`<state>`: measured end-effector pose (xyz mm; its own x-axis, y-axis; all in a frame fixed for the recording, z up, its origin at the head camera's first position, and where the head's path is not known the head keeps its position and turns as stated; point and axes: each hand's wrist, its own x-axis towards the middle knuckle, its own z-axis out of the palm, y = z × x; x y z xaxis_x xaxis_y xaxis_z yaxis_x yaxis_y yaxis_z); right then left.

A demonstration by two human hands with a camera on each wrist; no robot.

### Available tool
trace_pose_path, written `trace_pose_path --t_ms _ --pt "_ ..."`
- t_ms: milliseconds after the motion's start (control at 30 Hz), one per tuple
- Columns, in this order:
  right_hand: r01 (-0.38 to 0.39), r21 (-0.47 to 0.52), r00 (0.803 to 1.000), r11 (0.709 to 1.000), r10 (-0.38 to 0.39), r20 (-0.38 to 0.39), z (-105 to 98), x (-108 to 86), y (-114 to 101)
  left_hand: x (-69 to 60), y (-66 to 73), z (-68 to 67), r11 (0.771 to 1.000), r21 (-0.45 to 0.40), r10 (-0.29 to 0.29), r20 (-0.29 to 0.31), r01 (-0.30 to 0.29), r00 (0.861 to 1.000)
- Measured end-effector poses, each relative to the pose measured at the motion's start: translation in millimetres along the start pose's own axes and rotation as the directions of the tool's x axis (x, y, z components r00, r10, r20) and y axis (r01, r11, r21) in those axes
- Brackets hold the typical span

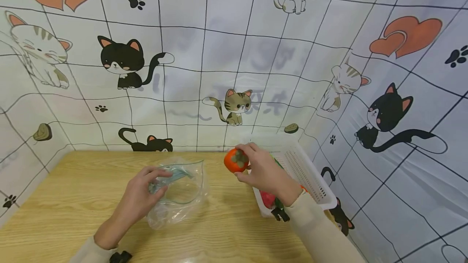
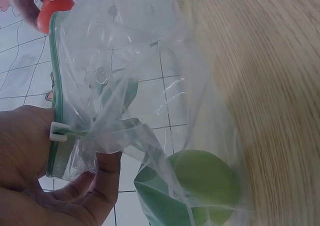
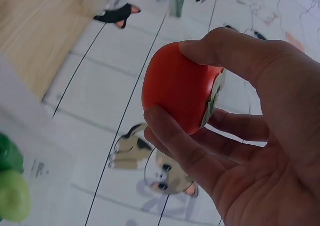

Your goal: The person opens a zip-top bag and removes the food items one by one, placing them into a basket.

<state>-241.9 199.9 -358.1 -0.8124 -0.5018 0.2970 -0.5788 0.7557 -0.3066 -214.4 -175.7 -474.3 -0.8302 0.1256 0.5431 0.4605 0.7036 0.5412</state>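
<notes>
An orange-red persimmon [image 1: 234,160] with a grey-green leafy cap is pinched by my right hand [image 1: 264,169], in the air between the bag and the basket. The right wrist view shows the thumb and fingertips around the persimmon [image 3: 180,88]. My left hand [image 1: 140,194] holds a clear zip bag [image 1: 175,210] by the edge of its mouth. In the left wrist view the bag's green zip strip [image 2: 57,76] with a white slider [image 2: 58,131] lies by that hand. Green round shapes [image 2: 205,178] show low on the bag; I cannot tell whether they are printed.
A white perforated basket [image 1: 310,173] stands right of the bag on the wooden table [image 1: 87,186]. Red and green items [image 1: 268,199] in it are partly hidden by the right arm. A cat-patterned sheet [image 1: 204,60] covers the walls behind and at the sides.
</notes>
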Motion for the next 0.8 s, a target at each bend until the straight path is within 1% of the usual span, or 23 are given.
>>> trace_pose_path --t_ms 133,300,500,633,800 --pt "-0.082 -0.029 0.997 0.996 0.081 -0.009 -5.5 -0.3 23.7 -1.2 -3.2 -1.8 1.0 0.01 0.004 -0.003 -0.004 1.0" --pt "-0.155 -0.057 0.988 0.986 0.155 0.006 -6.6 1.2 53.0 -3.2 -5.8 -5.9 1.0 0.019 -0.005 -0.006 0.005 1.0" --pt "-0.256 -0.074 0.963 0.964 0.261 0.068 -7.7 6.5 80.7 -4.6 -8.4 -9.9 1.0 0.022 -0.015 -0.007 0.015 1.0" --pt "-0.285 -0.09 0.948 0.954 0.295 0.119 -4.9 10.5 94.4 -5.5 -9.5 -11.4 0.999 0.019 -0.029 0.001 0.029 1.0" --pt "-0.299 -0.092 0.933 0.95 0.311 0.182 3.1 16.0 107.1 -7.1 -10.4 -12.6 0.999 0.016 -0.047 0.017 0.047 0.999"
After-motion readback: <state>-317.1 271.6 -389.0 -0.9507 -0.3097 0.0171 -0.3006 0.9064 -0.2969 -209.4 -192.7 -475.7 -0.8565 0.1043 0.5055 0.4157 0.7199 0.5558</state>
